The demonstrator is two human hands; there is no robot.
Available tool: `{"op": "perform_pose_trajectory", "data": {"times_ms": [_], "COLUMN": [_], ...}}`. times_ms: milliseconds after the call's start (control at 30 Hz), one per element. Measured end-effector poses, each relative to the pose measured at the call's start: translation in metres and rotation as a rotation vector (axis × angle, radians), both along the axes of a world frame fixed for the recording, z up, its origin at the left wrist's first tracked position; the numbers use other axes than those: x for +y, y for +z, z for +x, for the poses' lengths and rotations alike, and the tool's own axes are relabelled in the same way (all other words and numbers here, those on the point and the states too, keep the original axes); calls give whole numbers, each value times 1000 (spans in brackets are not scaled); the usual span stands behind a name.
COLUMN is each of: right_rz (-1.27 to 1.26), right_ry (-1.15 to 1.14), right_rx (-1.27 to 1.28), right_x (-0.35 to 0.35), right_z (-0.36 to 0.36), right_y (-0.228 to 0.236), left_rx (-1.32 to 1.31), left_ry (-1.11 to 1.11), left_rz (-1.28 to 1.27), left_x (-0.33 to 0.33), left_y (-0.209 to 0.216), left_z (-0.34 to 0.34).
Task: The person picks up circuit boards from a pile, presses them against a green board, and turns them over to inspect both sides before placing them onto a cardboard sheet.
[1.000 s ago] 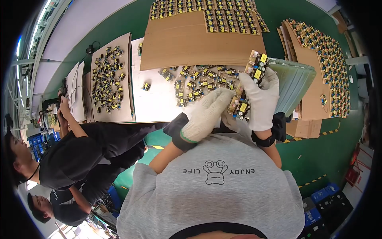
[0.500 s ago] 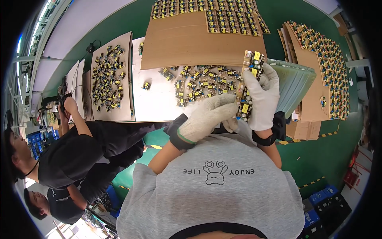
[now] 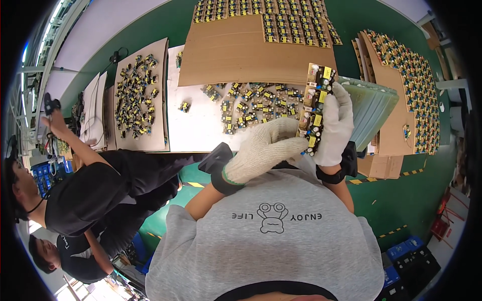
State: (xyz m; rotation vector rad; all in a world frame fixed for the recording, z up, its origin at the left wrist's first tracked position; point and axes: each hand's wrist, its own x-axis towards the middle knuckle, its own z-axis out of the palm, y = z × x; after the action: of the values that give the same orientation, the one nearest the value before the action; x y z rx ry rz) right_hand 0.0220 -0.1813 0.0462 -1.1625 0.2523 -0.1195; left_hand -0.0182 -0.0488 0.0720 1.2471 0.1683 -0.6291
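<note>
Upright above the table's near edge stands a strip of joined circuit boards, carrying yellow-labelled transformers and round capacitors. My right hand, in a white glove, grips it along its right edge. My left hand, in a cream knitted glove with a green-edged cuff, pinches the strip's lower left edge; its fingertips are partly hidden. Behind my left hand, many small loose circuit boards lie on the white table. One loose board lies apart from them to the left.
A cardboard sheet with rows of boards lies at the back. Right of my hands are a greenish plastic tray and another board-covered cardboard sheet. A panel of loose boards lies left. Two people are at far left.
My right thumb and fingers have shifted off the strip's face to its right edge, uncovering more boards. My left hand stays at the lower end. The co-worker's arm has swung outward left.
</note>
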Motion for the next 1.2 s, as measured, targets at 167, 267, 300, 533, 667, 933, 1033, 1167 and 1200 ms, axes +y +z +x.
{"op": "perform_pose_trajectory", "data": {"times_ms": [167, 267, 300, 533, 667, 933, 1033, 1167, 1200], "right_rz": [19, 0, -19, -71, -65, -97, -139, -111, -109], "right_ry": [3, 7, 14, 51, 73, 72, 82, 77, 84], "right_rx": [18, 18, 18, -18, -42, -24, -16, 32, 28], "right_x": [-2, -1, -1, -4, -4, -2, -4, 0, -1], "right_z": [0, -1, -2, -5, -6, -6, -5, -3, -4], "right_y": [-8, -9, -9, -10, -8, -14, -18, -14, -13], "left_rx": [-40, -9, -10, -8, -16, -104, -147, -138, -140], "left_ry": [-18, -11, -8, -73, -8, -100, -115, -84, -76], "left_rz": [48, 80, 80, 105, 86, 400, 476, 370, 373], "left_x": [-1, -2, -3, -2, -5, -4, -4, -4, -1], "left_y": [6, 6, 6, 5, 4, 19, 18, 10, 8], "left_z": [2, 3, 4, 7, 6, 11, 13, 14, 15]}}
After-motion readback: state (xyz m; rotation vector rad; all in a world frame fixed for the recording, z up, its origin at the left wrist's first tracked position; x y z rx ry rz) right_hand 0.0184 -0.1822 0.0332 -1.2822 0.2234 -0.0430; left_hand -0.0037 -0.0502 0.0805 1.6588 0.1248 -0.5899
